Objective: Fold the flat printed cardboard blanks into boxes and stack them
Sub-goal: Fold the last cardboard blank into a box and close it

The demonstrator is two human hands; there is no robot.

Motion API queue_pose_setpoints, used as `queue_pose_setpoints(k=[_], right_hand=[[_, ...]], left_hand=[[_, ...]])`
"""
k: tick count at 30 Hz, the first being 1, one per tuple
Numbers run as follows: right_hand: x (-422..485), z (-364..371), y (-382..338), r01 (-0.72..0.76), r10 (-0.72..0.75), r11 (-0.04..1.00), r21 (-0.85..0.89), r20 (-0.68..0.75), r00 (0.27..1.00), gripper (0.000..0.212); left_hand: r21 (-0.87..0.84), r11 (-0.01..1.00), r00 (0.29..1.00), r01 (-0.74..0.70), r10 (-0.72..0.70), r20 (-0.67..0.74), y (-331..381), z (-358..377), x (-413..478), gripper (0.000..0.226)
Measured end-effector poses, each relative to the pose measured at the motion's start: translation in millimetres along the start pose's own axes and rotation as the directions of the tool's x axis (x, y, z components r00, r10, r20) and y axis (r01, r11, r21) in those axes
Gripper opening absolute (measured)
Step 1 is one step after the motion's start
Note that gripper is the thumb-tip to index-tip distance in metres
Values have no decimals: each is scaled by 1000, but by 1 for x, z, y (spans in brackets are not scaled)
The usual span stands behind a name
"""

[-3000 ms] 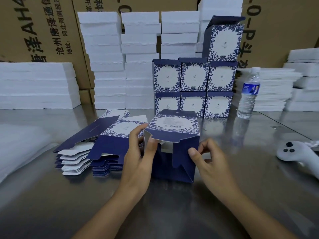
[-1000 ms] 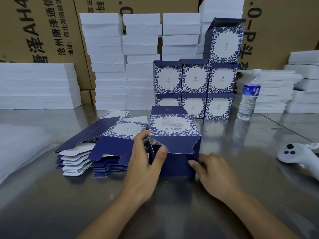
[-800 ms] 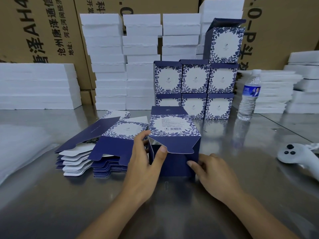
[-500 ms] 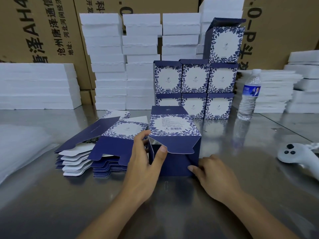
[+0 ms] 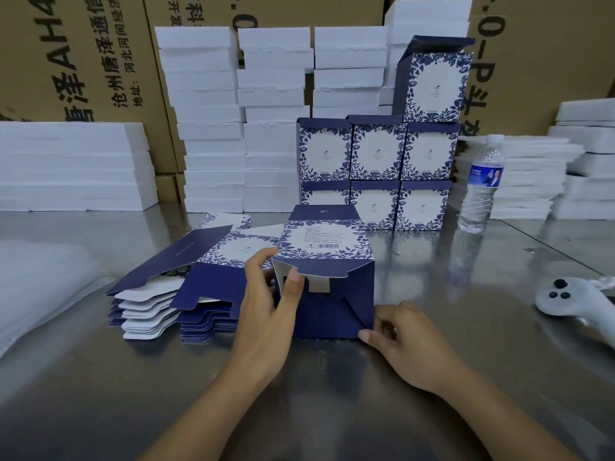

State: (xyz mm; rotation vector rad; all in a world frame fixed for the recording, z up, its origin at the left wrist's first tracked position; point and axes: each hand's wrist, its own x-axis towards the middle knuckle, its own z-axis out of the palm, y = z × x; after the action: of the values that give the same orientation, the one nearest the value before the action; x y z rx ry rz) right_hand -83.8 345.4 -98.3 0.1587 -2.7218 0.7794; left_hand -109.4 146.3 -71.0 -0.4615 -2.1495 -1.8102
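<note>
A half-folded blue floral box (image 5: 327,247) lies on its side on the steel table (image 5: 100,377), its open end with loose flaps facing me. My left hand (image 5: 266,314) grips its left wall, thumb on the inner flap, fingers outside. My right hand (image 5: 399,337) pinches the lower right corner of the open end. A pile of flat blanks (image 5: 186,287) lies to the left. Finished boxes (image 5: 376,151) stand stacked behind, one more box (image 5: 432,84) on top at the right.
White foam slabs (image 5: 206,128) are stacked along the back against brown cartons (image 5: 83,54). A water bottle (image 5: 482,184) stands right of the finished boxes. A white controller (image 5: 565,297) lies at the right edge. Clear plastic (image 5: 40,277) lies at the left.
The box was lowered onto the table and its bottom flaps pushed in since 3 s ago. In the last second my right hand slid slightly right to the lower corner.
</note>
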Motion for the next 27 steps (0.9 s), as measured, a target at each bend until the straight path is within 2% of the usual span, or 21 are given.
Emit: queue_pose_setpoints(k=[6, 10, 11, 13, 15, 17, 18, 20, 23, 25, 27], right_hand=[[1, 2, 1, -4, 5, 1000, 26, -36, 999, 40], [-1, -3, -3, -18, 12, 994, -104, -54, 998, 37], [-1, -4, -5, -35, 26, 992, -121, -77, 997, 41], [-1, -4, -11, -58, 52, 998, -30, -183, 982, 59], [0, -4, -17, 62, -17, 993, 102, -399, 917, 68], [2, -7, -20, 263, -182, 963, 56, -584, 791, 62], [2, -9, -21, 320, -254, 947, -8, -626, 738, 60], [4, -10, -21, 337, -341, 932, -135, -644, 684, 56], [5, -9, -19, 350, -401, 911, -218, -669, 625, 32], [5, -10, -19, 354, -353, 923, -155, -709, 611, 23], [6, -13, -19, 356, -301, 930, -92, -746, 594, 19]], left_hand=[[-1, 1000, 1000, 6, -6, 0, 0, 0, 1, 51], [1, 1000, 1000, -9, 9, -14, 0, -1, 1, 50], [1, 1000, 1000, -11, 11, -11, 0, -1, 1, 49], [17, 1000, 1000, -19, 19, 20, 0, -1, -1, 48], [52, 998, 997, -37, 34, 67, 0, 1, -4, 46], [73, 996, 992, -59, 51, 115, -1, 3, -7, 43], [79, 995, 989, -66, 55, 136, -1, 5, -8, 45], [114, 990, 982, -82, 60, 180, -2, 6, -10, 59], [146, 978, 945, -148, 96, 313, -4, 8, -13, 81], [120, 966, 909, -229, 168, 382, -6, 7, -13, 76], [124, 957, 903, -263, 198, 381, -6, 6, -12, 59]])
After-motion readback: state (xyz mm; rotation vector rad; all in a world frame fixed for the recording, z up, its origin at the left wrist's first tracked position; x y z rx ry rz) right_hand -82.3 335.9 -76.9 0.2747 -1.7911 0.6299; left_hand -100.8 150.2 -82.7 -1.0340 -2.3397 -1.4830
